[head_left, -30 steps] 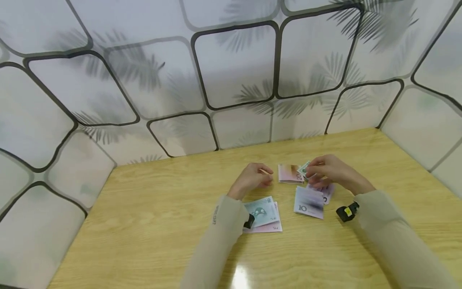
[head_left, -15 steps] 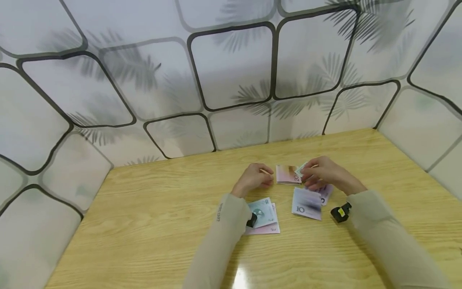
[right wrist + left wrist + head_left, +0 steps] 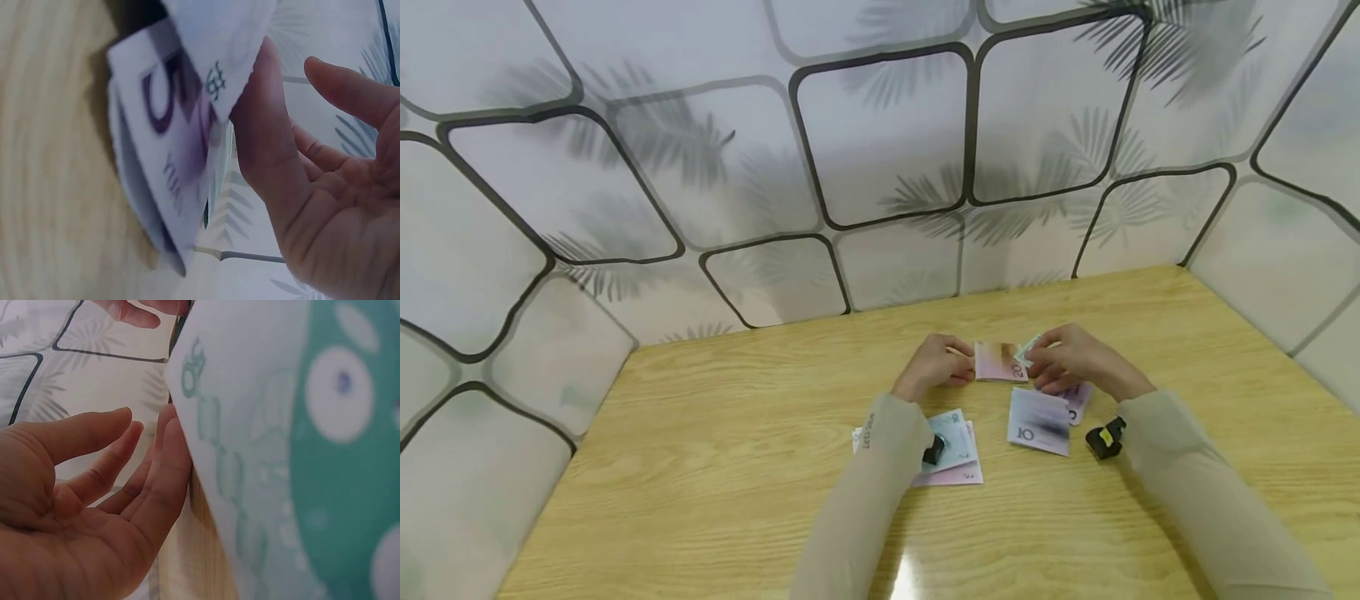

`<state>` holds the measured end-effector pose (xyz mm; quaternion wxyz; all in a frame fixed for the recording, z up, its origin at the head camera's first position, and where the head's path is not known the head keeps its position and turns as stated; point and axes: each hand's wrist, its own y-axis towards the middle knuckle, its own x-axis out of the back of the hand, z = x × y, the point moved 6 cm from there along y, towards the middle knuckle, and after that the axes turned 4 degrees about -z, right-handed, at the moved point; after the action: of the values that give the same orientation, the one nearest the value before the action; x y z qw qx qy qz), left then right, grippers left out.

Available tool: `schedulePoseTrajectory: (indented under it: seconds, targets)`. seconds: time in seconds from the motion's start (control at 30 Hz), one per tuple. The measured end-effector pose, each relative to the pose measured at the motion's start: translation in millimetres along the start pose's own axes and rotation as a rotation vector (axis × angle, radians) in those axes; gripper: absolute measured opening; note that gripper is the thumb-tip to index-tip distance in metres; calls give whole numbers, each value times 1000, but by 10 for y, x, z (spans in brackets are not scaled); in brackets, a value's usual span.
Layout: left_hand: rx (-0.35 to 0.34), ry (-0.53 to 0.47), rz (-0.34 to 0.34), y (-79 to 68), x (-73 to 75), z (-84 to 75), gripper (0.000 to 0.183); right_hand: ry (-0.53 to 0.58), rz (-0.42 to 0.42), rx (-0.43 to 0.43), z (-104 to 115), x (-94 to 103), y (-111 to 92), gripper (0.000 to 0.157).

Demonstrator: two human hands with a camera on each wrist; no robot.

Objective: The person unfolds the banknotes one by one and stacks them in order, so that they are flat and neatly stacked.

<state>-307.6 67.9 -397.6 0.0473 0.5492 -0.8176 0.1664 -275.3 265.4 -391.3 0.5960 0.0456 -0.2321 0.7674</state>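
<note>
In the head view my left hand (image 3: 936, 367) lies at the left edge of a folded 20 note (image 3: 997, 362), fingers loosely bent. My right hand (image 3: 1075, 358) is over the right end of that note, its fingertips against a small green banknote (image 3: 1024, 351). The right wrist view shows its thumb and fingers apart, with a purple 5 note (image 3: 165, 119) close below. A purple 10 note (image 3: 1037, 421) overlaps the 5 note. Under my left wrist, a teal banknote (image 3: 953, 442) lies on a pink one (image 3: 958, 475), partly hidden by the sleeve.
The wooden table (image 3: 715, 450) bears all the notes. A patterned wall covering (image 3: 887, 142) rises behind it and at both sides. A black wrist camera (image 3: 1105, 439) hangs under the right sleeve, and another (image 3: 934, 450) under the left.
My left hand has moved a little to the right, up to the 20 note's edge. The right hand has shifted slightly left over the green banknote, which shows less now.
</note>
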Motion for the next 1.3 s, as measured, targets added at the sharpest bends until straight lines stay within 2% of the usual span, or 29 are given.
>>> schedulePoseTrajectory:
  seconds: [0.27,0.43,0.67,0.87,1.03,1.17,1.3]
  targets:
    - [4,23,-29,20,-3,5,17,20,-11,33,34,-67,32,32]
    - [-7,67,-79,26,29,-40,15,-6,-22,34,53,-80,33,34]
    - [-29,5,-134,43,89,-50,14,-12,-35,80,132,-126,41,36]
    - [-6,-67,-125,38,161,7,14,-8,-41,159,231,-192,68,41]
    - [9,-100,-119,9,193,-13,13,-28,-86,196,311,-202,78,45]
    - [15,-119,-84,-9,203,-15,15,-19,-131,195,307,-209,99,41]
    - [-1,-112,-59,-15,220,-37,25,5,-166,170,321,-198,96,33]
